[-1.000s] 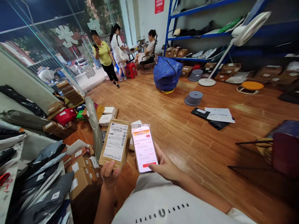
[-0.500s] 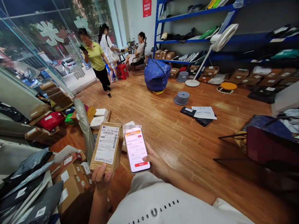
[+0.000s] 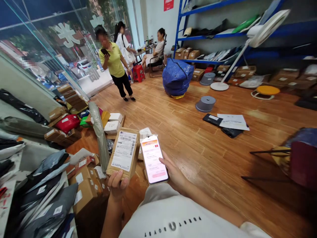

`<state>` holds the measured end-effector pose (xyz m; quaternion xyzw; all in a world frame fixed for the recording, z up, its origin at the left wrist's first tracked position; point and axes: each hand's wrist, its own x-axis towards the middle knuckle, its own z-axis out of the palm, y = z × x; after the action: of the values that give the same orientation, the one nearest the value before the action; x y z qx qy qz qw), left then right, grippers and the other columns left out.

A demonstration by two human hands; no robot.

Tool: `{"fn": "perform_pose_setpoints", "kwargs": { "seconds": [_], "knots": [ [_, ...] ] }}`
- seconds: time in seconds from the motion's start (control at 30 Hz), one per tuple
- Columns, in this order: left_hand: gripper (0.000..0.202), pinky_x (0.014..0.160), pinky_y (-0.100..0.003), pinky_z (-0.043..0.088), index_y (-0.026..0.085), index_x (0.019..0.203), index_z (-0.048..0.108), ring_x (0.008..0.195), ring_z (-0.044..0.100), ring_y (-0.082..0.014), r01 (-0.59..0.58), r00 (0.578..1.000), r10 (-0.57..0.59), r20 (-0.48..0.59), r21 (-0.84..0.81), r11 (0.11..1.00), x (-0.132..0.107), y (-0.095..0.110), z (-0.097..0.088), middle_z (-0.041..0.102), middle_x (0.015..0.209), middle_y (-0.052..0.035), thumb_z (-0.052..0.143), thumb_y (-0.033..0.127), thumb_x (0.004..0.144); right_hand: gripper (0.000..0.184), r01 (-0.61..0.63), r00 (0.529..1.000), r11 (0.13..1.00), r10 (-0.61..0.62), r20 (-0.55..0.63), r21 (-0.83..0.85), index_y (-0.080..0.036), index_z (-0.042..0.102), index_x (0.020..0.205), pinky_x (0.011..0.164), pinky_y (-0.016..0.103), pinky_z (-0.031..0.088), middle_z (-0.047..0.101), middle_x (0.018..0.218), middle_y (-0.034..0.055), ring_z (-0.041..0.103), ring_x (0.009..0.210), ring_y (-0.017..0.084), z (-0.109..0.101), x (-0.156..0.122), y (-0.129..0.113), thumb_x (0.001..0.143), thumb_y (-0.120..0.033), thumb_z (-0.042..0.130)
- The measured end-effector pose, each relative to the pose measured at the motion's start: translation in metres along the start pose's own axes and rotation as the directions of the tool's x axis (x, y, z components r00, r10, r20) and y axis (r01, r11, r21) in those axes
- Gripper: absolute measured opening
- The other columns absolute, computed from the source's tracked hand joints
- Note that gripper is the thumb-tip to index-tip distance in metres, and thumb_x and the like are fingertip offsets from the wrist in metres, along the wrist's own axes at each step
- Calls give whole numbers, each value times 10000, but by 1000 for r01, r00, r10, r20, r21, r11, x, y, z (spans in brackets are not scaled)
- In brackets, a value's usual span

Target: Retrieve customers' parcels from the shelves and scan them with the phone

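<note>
My left hand (image 3: 118, 183) grips the lower end of a brown cardboard parcel (image 3: 135, 162), its fingers over the bottom edge. A white shipping label (image 3: 125, 150) with barcodes covers much of the parcel's front. Close on its right, my right hand (image 3: 174, 172) holds a smartphone (image 3: 154, 160) upright, with the screen towards me and the thumb at the screen's right edge. Red and white panels with small text show on the screen. Part of a white box (image 3: 145, 132) peeks out behind the phone.
Cartons (image 3: 85, 185) and plastic mailing bags (image 3: 53, 205) are piled on my left. A blue sack (image 3: 177, 77), a grey stool (image 3: 206, 103) and flat mailers (image 3: 234, 122) are on the wooden floor. Blue shelves (image 3: 210, 37) and a fan (image 3: 268, 28) stand behind. A person in yellow (image 3: 115, 62) stands ahead.
The view has swung left, so the room sits further right. My right thumb has moved up from the phone's lower screen to its edge, and the red button there has turned pale pink.
</note>
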<state>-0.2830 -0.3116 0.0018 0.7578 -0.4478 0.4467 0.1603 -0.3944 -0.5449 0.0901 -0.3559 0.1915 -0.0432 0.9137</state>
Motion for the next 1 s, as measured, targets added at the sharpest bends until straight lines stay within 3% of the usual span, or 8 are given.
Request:
{"fn": "perform_pose_setpoints", "kwargs": {
  "seconds": [0.17, 0.3, 0.43, 0.57, 0.73, 1.0],
  "knots": [
    [610, 772, -374, 500, 269, 1018, 410, 989, 481, -231, -58, 998, 59, -14, 73, 996, 3, 1, 2, 481, 1055, -81, 836, 59, 635, 585, 5, 1000, 1000, -5, 0, -27, -301, 490, 1311, 857, 363, 472, 664, 1200, 6, 623, 1046, 254, -10, 6, -4, 772, -388, 699],
    [586, 757, -368, 498, 273, 1009, 403, 970, 484, -227, -58, 998, 61, -34, 87, 994, 6, -1, 6, 485, 1037, -74, 831, 84, 656, 540, 11, 1000, 1000, -11, 25, 20, -258, 546, 1157, 799, 359, 489, 710, 1032, 15, 644, 935, 253, -10, 13, -11, 658, -298, 747],
    [597, 766, -362, 480, 267, 1040, 403, 958, 475, -222, -68, 995, 72, -63, 64, 996, 11, -2, 8, 488, 1025, -65, 827, 89, 659, 466, 41, 993, 998, -36, -108, 45, -246, 577, 1027, 798, 347, 504, 728, 957, 7, 657, 899, 237, -4, 19, -13, 611, -277, 786],
    [744, 809, -367, 467, 275, 1222, 382, 968, 455, -230, -72, 995, 74, -73, 40, 997, 13, -6, 10, 490, 1013, -62, 824, 86, 653, 435, 27, 974, 999, -17, -225, 42, -232, 607, 977, 736, 359, 533, 725, 840, 10, 672, 798, 239, -2, 30, -6, 624, -377, 816],
    [1068, 815, -382, 468, 252, 1498, 234, 915, 465, -246, -99, 990, 104, -90, 57, 993, 8, -15, 17, 501, 995, -76, 844, 103, 634, 445, 31, 954, 999, -24, -297, 18, -202, 625, 846, 630, 324, 520, 695, 714, 10, 639, 647, 203, -7, 45, 6, 559, -449, 860],
    [881, 781, -360, 457, 229, 1348, 355, 911, 490, -241, -120, 987, 123, -106, 31, 992, 13, -22, 21, 528, 984, -75, 840, 91, 626, 477, -49, 920, 999, 44, -390, -3, -180, 603, 743, 506, 267, 437, 621, 578, -12, 563, 532, 158, -20, 65, 27, 591, -563, 844]
  ]
}}
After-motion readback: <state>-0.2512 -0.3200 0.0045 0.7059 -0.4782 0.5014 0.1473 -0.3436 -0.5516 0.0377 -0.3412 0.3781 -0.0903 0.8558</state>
